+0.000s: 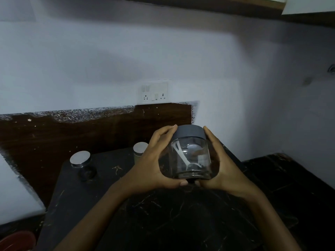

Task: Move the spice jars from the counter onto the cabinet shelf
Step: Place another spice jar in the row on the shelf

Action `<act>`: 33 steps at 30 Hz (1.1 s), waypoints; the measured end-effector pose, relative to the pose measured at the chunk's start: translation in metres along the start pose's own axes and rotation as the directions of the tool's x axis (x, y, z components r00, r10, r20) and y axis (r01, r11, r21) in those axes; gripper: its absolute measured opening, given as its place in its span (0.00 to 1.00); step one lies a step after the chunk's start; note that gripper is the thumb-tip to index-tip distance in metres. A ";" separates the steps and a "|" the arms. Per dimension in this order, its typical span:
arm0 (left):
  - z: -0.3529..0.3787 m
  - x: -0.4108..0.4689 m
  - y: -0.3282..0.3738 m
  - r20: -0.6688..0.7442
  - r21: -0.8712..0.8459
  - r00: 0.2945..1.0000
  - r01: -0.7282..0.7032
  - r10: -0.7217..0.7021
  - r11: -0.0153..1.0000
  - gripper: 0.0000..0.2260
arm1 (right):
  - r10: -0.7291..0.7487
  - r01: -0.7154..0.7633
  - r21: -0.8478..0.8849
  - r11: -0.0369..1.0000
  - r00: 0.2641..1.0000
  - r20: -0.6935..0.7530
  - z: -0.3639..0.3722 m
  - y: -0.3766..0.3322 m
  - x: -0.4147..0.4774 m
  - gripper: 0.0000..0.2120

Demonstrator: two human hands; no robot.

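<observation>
Glass, clear and round, is what both hands hold: the left hand (154, 160) curls round the left side of the glass jar (192, 160), its fingertips reaching up to the grey lid (189, 133) and its thumb under the base, and the right hand (223, 165) grips the right side in the same way, thumb also below. The two thumbs almost meet under the jar. The jar is closed by its lid, leans a little with the top away from the person, and is held up above the black counter (163, 218), not resting on it. Inside the jar lies a white scoop (181, 158), its handle leaning against the wall of the glass. Just behind the left hand, partly hidden by its fingers, stands a small jar (140, 147) with a silver lid on the counter. Further to the left, well apart from the hands, stands another silver-lidded jar (81, 160), upright, with a dark body. The counter surface is dark with pale scratches. Behind it runs a brown wooden backsplash (72, 136), and above this a white wall with a socket panel (155, 93). At the top edge of the view the underside of a cabinet (208, 5) shows, with a white door (308, 5) at the right corner. At the lower left corner a red object (16, 240) is seen, too cut off to name.
</observation>
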State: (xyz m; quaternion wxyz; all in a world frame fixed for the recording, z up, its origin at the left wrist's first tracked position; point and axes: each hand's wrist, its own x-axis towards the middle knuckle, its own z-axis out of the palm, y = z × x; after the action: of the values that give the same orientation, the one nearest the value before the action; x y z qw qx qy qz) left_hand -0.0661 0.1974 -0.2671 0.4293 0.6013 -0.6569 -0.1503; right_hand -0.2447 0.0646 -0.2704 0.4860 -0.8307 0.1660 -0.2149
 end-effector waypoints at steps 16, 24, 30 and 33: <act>-0.004 0.006 0.002 -0.056 0.069 0.996 -0.064 0.068 0.996 0.50 | -0.066 0.068 -0.257 0.964 0.998 0.019 0.001 -0.016 0.006 0.60; -0.011 0.002 0.004 -0.042 -0.100 0.999 -0.036 0.032 0.994 0.51 | -0.023 0.023 -0.095 0.995 1.000 0.001 0.000 -0.024 0.010 0.57; -0.017 0.007 0.011 0.045 0.103 0.999 -0.023 0.018 0.994 0.56 | -0.114 0.097 -0.286 0.953 0.993 -0.042 0.008 -0.030 0.012 0.58; -0.018 0.009 0.012 0.002 0.153 0.999 -0.040 0.040 0.987 0.53 | -0.138 0.119 -0.310 0.943 0.989 -0.043 0.010 -0.031 0.013 0.59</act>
State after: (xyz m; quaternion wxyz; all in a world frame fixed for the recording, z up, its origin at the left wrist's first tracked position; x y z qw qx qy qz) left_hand -0.0599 0.1979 -0.2448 0.3852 0.6192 -0.6783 -0.0907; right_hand -0.2267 0.0806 -0.2449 0.3307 -0.8978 0.1582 -0.2441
